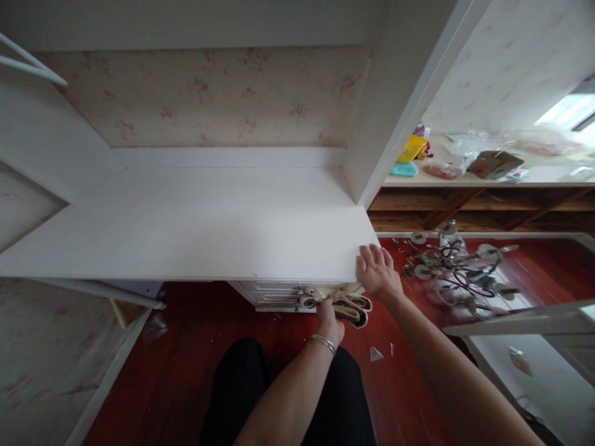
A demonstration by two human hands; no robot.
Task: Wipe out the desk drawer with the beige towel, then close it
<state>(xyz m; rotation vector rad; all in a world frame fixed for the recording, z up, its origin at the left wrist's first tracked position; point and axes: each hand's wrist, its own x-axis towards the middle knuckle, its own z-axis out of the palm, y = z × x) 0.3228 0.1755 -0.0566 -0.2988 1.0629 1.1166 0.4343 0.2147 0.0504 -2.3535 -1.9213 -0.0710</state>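
My left hand (330, 325), with a silver bangle at the wrist, is closed around a folded beige cloth (356, 305) with darker inner folds. The cloth is just below the front edge of the white desk top (223, 229), in front of a white drawer unit (274, 294) with small metal handles. At the right front corner of the desk, my right hand (379, 269) lies with its fingers stretched over the edge and holds nothing. My left fingertips are partly hidden by the cloth.
A chandelier (465, 272) with curved arms lies on the red wood floor (186, 365) at right. Behind it, a low shelf (493, 201) carries plastic bags, a cardboard box (495, 164) and a yellow item (413, 148). Small scraps (375, 354) lie near my knees.
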